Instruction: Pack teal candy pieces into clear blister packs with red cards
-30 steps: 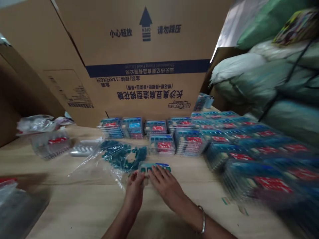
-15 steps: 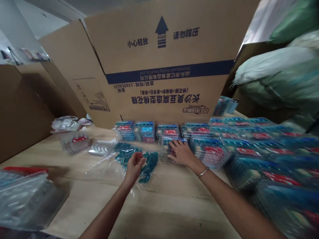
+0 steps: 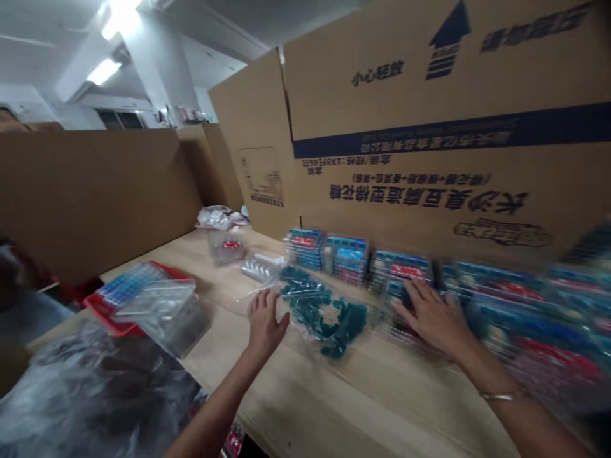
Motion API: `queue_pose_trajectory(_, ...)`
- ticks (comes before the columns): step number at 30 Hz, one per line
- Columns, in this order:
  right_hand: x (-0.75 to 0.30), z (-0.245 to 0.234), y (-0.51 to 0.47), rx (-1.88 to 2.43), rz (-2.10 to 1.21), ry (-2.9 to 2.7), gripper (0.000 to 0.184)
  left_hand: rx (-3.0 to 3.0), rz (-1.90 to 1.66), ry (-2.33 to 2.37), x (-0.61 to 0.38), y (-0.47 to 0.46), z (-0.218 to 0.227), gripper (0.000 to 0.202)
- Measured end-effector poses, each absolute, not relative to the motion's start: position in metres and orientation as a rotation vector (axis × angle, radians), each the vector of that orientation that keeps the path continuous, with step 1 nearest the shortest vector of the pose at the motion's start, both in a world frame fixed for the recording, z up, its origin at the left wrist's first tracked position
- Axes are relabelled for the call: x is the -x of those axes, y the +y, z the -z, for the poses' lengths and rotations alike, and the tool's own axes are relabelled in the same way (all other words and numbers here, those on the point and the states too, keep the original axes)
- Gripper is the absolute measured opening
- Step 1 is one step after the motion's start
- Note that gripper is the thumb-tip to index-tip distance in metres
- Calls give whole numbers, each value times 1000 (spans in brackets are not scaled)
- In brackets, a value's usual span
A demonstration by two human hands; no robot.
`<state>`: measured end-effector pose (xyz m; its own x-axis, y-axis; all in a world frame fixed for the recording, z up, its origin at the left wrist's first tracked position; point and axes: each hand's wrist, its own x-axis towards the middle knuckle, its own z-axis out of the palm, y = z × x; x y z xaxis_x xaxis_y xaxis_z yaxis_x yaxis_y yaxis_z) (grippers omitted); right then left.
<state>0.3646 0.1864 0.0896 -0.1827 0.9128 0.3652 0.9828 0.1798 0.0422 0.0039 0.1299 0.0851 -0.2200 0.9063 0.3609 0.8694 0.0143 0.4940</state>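
My left hand (image 3: 265, 323) is in the air at the near left edge of a clear plastic bag of teal pieces (image 3: 312, 308). Its fingers are spread and hold nothing. My right hand (image 3: 436, 318) lies with outstretched fingers over the top of a stack of clear plastic packs (image 3: 392, 318), covering part of it. Behind that stack stand more packs with red labels (image 3: 403, 267), and to their left is a stack with a blue label (image 3: 347, 257). Motion blurs the right side of the view.
A tall cardboard box (image 3: 382, 140) rises behind the stacks. Clear trays (image 3: 165, 312) lean on a red basket (image 3: 117, 326) at left, beside grey plastic film (image 3: 109, 394). A white moulded tray (image 3: 260, 267) and a small clear stack (image 3: 226, 247) stand farther back on the wooden table (image 3: 305, 407).
The view has swung left, bringing the red basket and plastic film into sight. My left hand has moved left from over the teal pieces and its fingers have spread. My right hand stays on its stack.
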Motion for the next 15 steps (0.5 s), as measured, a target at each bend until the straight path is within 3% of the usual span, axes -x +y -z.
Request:
queue_pose_trajectory(3, -345, -86, 189, 1704, 422, -2214, 66, -1669, -619, 2452, 35, 141, -74, 66)
queue_pose_trajectory(5, -318, -73, 181, 1529, 410, -2259, 61, -1620, -531, 2360, 49, 142, -60, 68)
queue_pose_trajectory(10, -245, -7, 147, 1289, 73, -2495, 50, -1737, -825, 2111, 60, 141, -43, 55)
queue_pose_trajectory(13, -231, 25, 140, 1303, 63, -2489, 50, -1583, -988, 2180, 79, 165, -55, 38)
queue_pose_trajectory(15, -234, 37, 142, 1285, 123, -2447, 48, -1471, -1024, 2267, 96, 195, -66, 37)
